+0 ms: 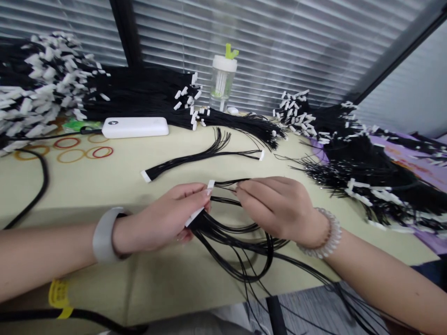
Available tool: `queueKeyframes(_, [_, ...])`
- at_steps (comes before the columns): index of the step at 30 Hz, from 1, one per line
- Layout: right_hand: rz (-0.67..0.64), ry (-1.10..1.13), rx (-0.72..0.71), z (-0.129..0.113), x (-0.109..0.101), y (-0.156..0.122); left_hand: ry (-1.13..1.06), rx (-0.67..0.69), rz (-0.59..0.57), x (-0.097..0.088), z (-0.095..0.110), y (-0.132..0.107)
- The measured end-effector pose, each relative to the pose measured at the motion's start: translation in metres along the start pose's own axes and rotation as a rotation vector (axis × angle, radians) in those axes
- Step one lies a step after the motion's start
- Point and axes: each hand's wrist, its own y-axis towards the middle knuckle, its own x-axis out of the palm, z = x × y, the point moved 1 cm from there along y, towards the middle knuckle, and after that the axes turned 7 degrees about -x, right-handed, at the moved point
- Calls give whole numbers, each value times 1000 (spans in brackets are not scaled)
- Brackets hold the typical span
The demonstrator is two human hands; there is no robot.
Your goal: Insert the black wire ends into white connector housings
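My left hand [164, 218], with a grey band on its wrist, is closed on a white connector strip [195, 215] from which a bundle of thin black wires [237, 242] loops down over the table's front edge. My right hand [275, 204], wearing a clear bead bracelet, pinches some of these black wires just right of the left fingertips. A small white connector [211, 184] shows between the two hands. A finished wire harness [202, 157] with white ends lies on the table just beyond the hands.
Heaps of black wire harnesses with white connectors lie at the far left [38, 83], back middle [195, 107] and right [356, 153]. A white power bank [135, 127], coloured rubber bands [84, 148], a clear bottle [222, 79] and a black cable [38, 186] are on the beige table [104, 186].
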Motion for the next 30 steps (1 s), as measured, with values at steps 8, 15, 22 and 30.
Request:
queueKeyframes(8, [31,51,-34,-7,3,3,277,-22,-89,-4,6,-2])
queueKeyframes(15, [-25,80,14,-4,7,4,325,-4,-81,-1,7,-4])
queueKeyframes(22, [105,301,292,11,-8,3,183,50,-1,4,2,-4])
queueKeyframes(30, [-294,764,424,7,-29,4,99,134,93,2,-6,2])
